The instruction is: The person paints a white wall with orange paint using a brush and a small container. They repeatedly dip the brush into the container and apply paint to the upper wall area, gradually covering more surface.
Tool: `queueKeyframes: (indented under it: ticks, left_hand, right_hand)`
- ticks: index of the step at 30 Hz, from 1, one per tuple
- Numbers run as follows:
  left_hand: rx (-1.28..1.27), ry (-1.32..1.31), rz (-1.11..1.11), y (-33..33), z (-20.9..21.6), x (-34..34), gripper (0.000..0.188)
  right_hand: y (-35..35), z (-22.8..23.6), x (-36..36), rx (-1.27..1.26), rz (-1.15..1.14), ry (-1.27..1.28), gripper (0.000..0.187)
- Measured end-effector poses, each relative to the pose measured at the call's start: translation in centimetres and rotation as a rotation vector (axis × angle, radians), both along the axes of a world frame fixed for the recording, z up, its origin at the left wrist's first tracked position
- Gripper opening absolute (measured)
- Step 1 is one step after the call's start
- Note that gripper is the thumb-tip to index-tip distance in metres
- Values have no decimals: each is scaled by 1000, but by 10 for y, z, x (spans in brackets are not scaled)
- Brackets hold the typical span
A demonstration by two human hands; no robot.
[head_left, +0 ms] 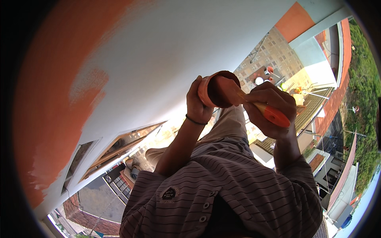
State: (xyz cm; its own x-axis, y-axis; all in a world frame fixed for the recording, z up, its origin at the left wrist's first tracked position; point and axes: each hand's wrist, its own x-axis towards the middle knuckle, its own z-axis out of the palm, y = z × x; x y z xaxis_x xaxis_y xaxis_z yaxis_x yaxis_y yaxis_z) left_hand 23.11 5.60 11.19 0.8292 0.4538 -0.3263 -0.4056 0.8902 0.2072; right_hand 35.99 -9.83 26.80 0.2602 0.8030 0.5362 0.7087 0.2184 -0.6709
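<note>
In front of my chest, my left hand (197, 104) is wrapped round a small paint cup (204, 92), its outside smeared with orange. The cup's mouth is tilted toward my right. My right hand (273, 107) grips a paintbrush (260, 106) with a pale handle that ends in orange. The brush's head reaches into the cup's mouth, where orange paint coats the bristles and the inner wall. How much paint is in the cup I cannot tell. Alongside me, on the left, the white wall (147, 67) carries broad patches of orange paint (59, 91) with streaky brush edges.
Far below lies a tiled floor (283, 51) with a paint can (270, 70) and a white round container (258, 81) on it. A window frame (119, 144) is set in the wall at lower left. Roofs and trees (363, 79) lie off to the right.
</note>
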Motion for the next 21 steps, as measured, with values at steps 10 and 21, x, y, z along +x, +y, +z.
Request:
queueKeyframes:
  ticks: [10, 21]
  left_hand:
    - [9, -23, -36, 9, -8, 7, 50]
    - [34, 58, -63, 6, 7, 6, 49]
  right_hand:
    - [-19, -15, 18, 175, -122, 619, 14]
    - [-22, -27, 20, 205, -157, 956, 16]
